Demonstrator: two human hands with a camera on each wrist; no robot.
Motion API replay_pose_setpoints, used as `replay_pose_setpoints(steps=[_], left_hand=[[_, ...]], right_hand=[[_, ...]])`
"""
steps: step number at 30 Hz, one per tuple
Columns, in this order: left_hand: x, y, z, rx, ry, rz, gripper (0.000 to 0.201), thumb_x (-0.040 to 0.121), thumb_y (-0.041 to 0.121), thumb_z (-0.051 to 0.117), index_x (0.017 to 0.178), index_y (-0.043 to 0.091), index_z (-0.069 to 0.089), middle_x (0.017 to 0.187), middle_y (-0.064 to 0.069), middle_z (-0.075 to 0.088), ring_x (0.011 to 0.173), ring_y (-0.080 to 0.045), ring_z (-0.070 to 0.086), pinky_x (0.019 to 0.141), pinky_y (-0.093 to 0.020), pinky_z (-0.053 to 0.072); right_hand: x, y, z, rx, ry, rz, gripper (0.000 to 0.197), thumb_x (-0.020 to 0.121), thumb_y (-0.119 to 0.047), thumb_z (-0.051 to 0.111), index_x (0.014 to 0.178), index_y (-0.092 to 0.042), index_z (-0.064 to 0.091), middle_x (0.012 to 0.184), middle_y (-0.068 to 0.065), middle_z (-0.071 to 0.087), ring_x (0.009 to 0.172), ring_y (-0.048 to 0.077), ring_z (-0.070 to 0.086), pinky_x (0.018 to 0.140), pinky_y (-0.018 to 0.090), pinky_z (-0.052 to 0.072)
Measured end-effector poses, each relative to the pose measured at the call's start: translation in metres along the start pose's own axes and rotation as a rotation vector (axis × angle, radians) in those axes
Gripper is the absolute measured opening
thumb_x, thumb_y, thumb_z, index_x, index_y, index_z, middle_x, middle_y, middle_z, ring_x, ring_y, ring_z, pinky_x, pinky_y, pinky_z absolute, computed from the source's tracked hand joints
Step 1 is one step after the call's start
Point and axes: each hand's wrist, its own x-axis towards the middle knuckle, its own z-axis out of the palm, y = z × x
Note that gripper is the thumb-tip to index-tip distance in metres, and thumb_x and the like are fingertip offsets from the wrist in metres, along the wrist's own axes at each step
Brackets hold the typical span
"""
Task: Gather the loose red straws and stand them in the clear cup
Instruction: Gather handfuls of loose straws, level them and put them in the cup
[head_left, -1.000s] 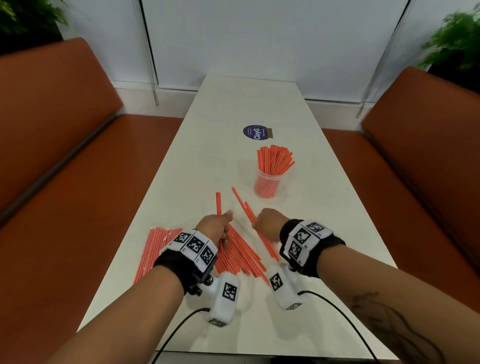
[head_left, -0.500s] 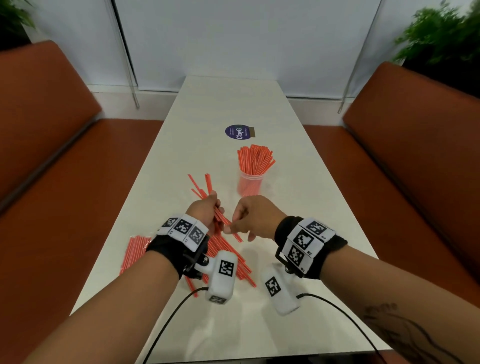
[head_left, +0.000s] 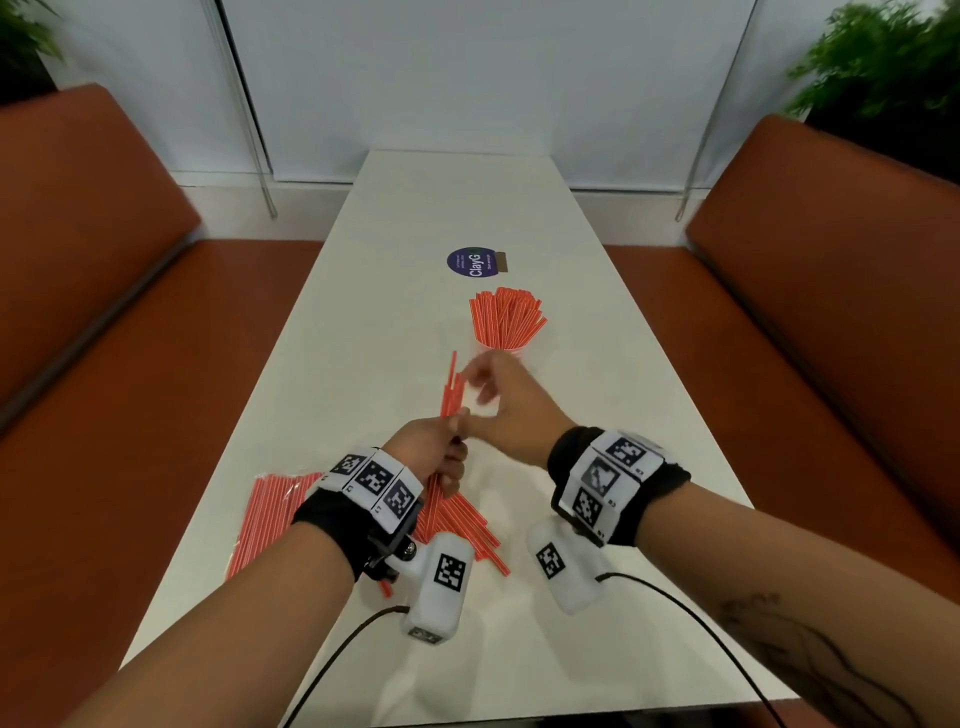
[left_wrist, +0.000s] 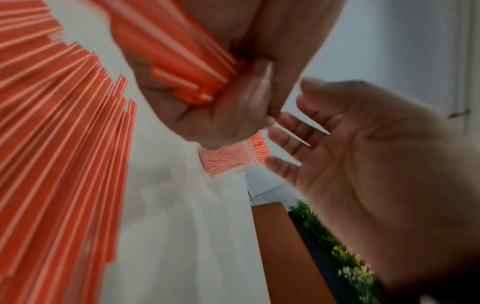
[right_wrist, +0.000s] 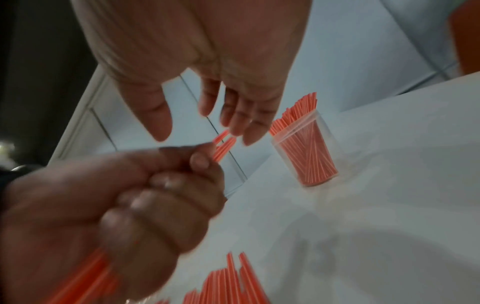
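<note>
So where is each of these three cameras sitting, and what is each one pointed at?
Head: worn up top, looking down the white table; both forearms and hands show.
Left wrist: looks along the left hand, which grips a bundle of straws; the open right hand faces it.
Right wrist: looks past the right hand's fingers toward the clear cup.
All three share the cup and the gripped straws.

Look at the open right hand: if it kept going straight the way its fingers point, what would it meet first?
Probably the bundle of straws gripped by the left hand; the right hand reaches toward their upper ends, though depth is uncertain.
</note>
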Motion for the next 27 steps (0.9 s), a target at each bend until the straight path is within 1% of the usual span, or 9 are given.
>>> replay_pose_setpoints(steps=[2, 4, 5, 8, 13, 16, 20, 24, 27], left_hand=[[-0.005, 0.001, 0.003, 0.079, -0.070, -0.027, 0.035, 0.097, 0.028, 0.041, 0.064, 0.017, 0.039, 0.034, 0.010, 0.029, 0.025, -0.003, 0.023, 0.033, -0.007, 0.024], [-0.007, 0.002, 0.004, 0.125, -0.102, -0.040, 0.037, 0.096, 0.032, 0.043, 0.063, 0.016, 0.040, 0.035, 0.010, 0.030, 0.026, -0.003, 0.024, 0.033, -0.009, 0.025], [-0.008, 0.003, 0.005, 0.137, -0.104, -0.043, 0.037, 0.096, 0.034, 0.044, 0.063, 0.016, 0.040, 0.036, 0.010, 0.030, 0.027, -0.003, 0.024, 0.033, -0.010, 0.025], [-0.009, 0.005, 0.009, 0.132, -0.089, -0.063, 0.037, 0.095, 0.034, 0.044, 0.063, 0.016, 0.041, 0.036, 0.009, 0.031, 0.027, -0.004, 0.024, 0.033, -0.009, 0.023], [-0.006, 0.004, 0.010, 0.052, -0.074, -0.033, 0.038, 0.096, 0.035, 0.043, 0.063, 0.017, 0.040, 0.036, 0.009, 0.031, 0.027, -0.003, 0.023, 0.033, -0.008, 0.023], [-0.004, 0.000, 0.011, -0.018, -0.059, -0.036, 0.036, 0.096, 0.031, 0.040, 0.063, 0.017, 0.038, 0.036, 0.009, 0.032, 0.027, -0.003, 0.025, 0.033, -0.008, 0.025], [0.001, 0.000, 0.007, -0.307, 0.007, 0.035, 0.041, 0.096, 0.041, 0.040, 0.063, 0.016, 0.040, 0.034, 0.008, 0.035, 0.026, -0.005, 0.032, 0.035, -0.010, 0.034], [0.006, 0.002, -0.007, -0.591, 0.117, 0.112, 0.043, 0.095, 0.046, 0.039, 0.065, 0.015, 0.041, 0.035, 0.007, 0.036, 0.028, -0.006, 0.035, 0.035, -0.013, 0.038], [0.006, 0.001, -0.010, -0.609, 0.136, 0.125, 0.043, 0.094, 0.047, 0.039, 0.065, 0.014, 0.044, 0.036, 0.006, 0.038, 0.028, -0.006, 0.036, 0.034, -0.012, 0.037]], right_hand=[[0.012, -0.003, -0.010, 0.030, 0.028, 0.056, 0.064, 0.087, -0.018, 0.064, 0.141, -0.012, 0.031, 0.140, 0.004, 0.037, 0.128, 0.019, 0.040, 0.101, 0.024, 0.035], [0.020, -0.009, -0.018, -0.040, -0.073, 0.084, 0.068, 0.095, -0.025, 0.051, 0.150, -0.012, 0.014, 0.158, 0.004, 0.017, 0.145, 0.018, 0.018, 0.115, 0.030, 0.018], [0.022, -0.010, -0.020, -0.104, -0.141, 0.088, 0.063, 0.098, -0.028, 0.045, 0.151, -0.013, 0.014, 0.159, 0.003, 0.016, 0.147, 0.018, 0.016, 0.116, 0.029, 0.015], [0.022, -0.010, -0.018, -0.136, -0.293, 0.109, 0.048, 0.100, -0.025, 0.040, 0.146, -0.013, 0.033, 0.154, 0.004, 0.032, 0.142, 0.019, 0.031, 0.114, 0.026, 0.021], [0.020, -0.009, -0.020, -0.162, -0.202, 0.117, 0.051, 0.101, -0.025, 0.037, 0.149, -0.012, 0.025, 0.158, 0.005, 0.021, 0.146, 0.018, 0.019, 0.115, 0.026, 0.015], [0.015, -0.009, -0.016, -0.172, -0.373, 0.148, 0.046, 0.100, -0.019, 0.039, 0.145, -0.011, 0.035, 0.155, 0.004, 0.030, 0.143, 0.017, 0.027, 0.111, 0.021, 0.019], [0.006, -0.008, -0.022, -0.066, -0.277, 0.081, 0.070, 0.093, -0.013, 0.053, 0.151, -0.019, 0.015, 0.159, -0.001, 0.017, 0.147, 0.015, 0.016, 0.113, 0.023, 0.016], [-0.012, 0.002, -0.020, -0.192, -0.431, 0.001, 0.107, 0.073, -0.023, 0.079, 0.151, -0.027, 0.006, 0.159, -0.002, 0.013, 0.144, 0.013, 0.017, 0.110, 0.023, 0.017], [-0.019, 0.008, -0.005, -0.307, -0.456, -0.107, 0.116, 0.066, -0.032, 0.083, 0.151, -0.024, 0.005, 0.157, -0.002, 0.015, 0.143, 0.013, 0.020, 0.109, 0.020, 0.018]])
